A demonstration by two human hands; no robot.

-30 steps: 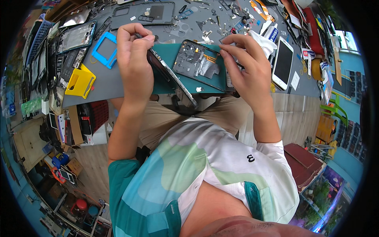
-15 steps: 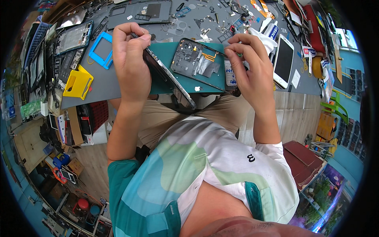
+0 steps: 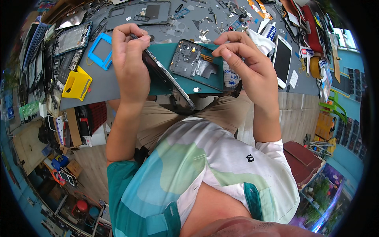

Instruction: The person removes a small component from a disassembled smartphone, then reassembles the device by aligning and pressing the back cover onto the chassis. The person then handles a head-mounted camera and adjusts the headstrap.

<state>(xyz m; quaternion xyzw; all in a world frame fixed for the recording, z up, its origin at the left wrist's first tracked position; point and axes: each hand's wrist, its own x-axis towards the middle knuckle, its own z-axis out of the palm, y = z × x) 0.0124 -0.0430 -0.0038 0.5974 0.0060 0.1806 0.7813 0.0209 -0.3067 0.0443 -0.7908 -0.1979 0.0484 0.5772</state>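
My left hand [image 3: 132,59] grips a dark phone screen assembly [image 3: 167,79] by its upper end, thumb against fingers, with the panel tilted up on its edge. On a green mat [image 3: 160,51] lies an opened black phone housing [image 3: 187,63] with a silver patch [image 3: 206,70] and an orange flex cable [image 3: 206,58]. My right hand [image 3: 252,65] hangs over the housing's upper right side, thumb and forefinger drawn together. Whether something thin is between them cannot be made out. Under that hand lies a small part with handwriting [image 3: 230,75].
Left on the grey table stand a blue frame [image 3: 94,53], a yellow holder [image 3: 75,89] and an opened phone [image 3: 73,39]. At right lie a white phone [image 3: 282,61], a white cloth [image 3: 262,44] and a tape roll [image 3: 315,67]. Several small parts scatter behind the mat.
My right hand has shifted left over the housing, covering part of the orange flex cable. The screen assembly in my left hand stays nearly where it was.
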